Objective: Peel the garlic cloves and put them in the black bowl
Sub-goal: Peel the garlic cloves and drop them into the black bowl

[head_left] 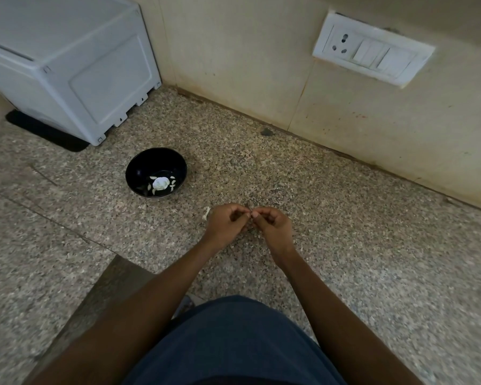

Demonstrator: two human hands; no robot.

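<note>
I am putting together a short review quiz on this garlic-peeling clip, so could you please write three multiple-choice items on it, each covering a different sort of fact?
1. Where does the black bowl stand relative to the hands?
A. Beyond them and to the left
B. Directly under them
C. To their right, against the wall

2. What colour is the switch plate on the wall?
A. Black
B. White
C. Red

3. What are the left hand and right hand doing?
A. Lying flat on the counter
B. Meeting at their fingertips, fingers curled, pinching something small
C. Gripping the bowl's rim

Answers:
1 A: the bowl sits on the speckled counter further away and left of both hands.
2 B: the plate with socket and switches is white.
3 B: both hands join above the counter, clear of the bowl; the pinched item is too small to identify.
</note>
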